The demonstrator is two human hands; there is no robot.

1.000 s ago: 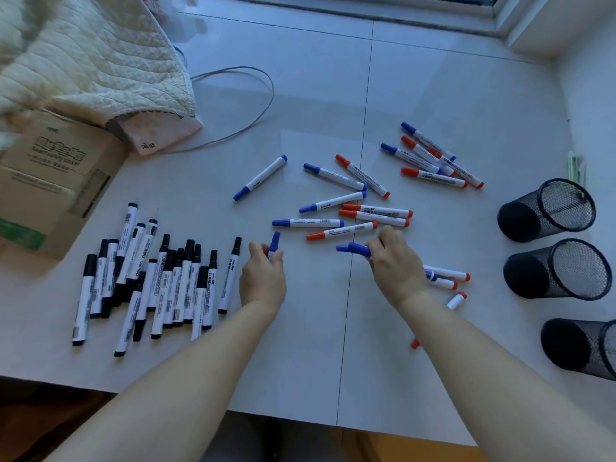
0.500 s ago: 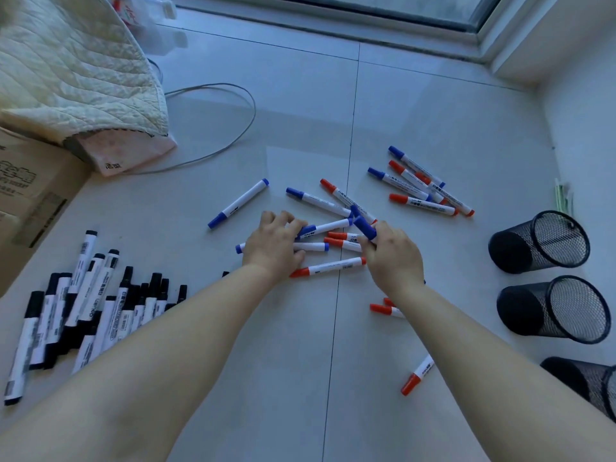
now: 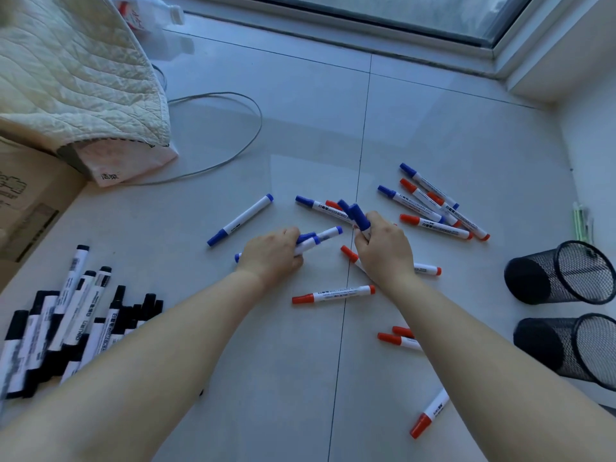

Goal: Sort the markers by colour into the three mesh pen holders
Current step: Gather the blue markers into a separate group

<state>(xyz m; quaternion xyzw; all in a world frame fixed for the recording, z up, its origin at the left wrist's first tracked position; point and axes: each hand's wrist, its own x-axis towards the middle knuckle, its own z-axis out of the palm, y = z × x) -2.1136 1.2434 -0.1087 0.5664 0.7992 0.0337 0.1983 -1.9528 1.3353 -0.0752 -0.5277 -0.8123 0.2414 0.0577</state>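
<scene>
Red-capped and blue-capped markers lie scattered on the pale tiled surface. My left hand [image 3: 271, 253] is closed around a few blue markers [image 3: 313, 240] that point right. My right hand [image 3: 383, 246] grips two blue markers [image 3: 358, 216] with their caps sticking up. One blue marker [image 3: 240, 220] lies alone to the left. A mixed red and blue cluster [image 3: 433, 205] sits at the right. A red marker [image 3: 333, 294] lies between my arms. Black markers [image 3: 66, 321] are piled at the left. Two mesh pen holders [image 3: 560, 273] [image 3: 570, 348] lie on their sides at the right edge.
A quilted cream cloth [image 3: 66, 71] and a cardboard box [image 3: 26, 201] fill the left back. A grey cable [image 3: 233, 128] loops behind the markers. More red markers [image 3: 398, 338] [image 3: 428, 415] lie near my right forearm. A window frame [image 3: 400, 25] runs along the back.
Both hands moved forward into the scattered markers and gathered more blue ones; my left hand now holds a few, my right holds two. The view shifted forward.
</scene>
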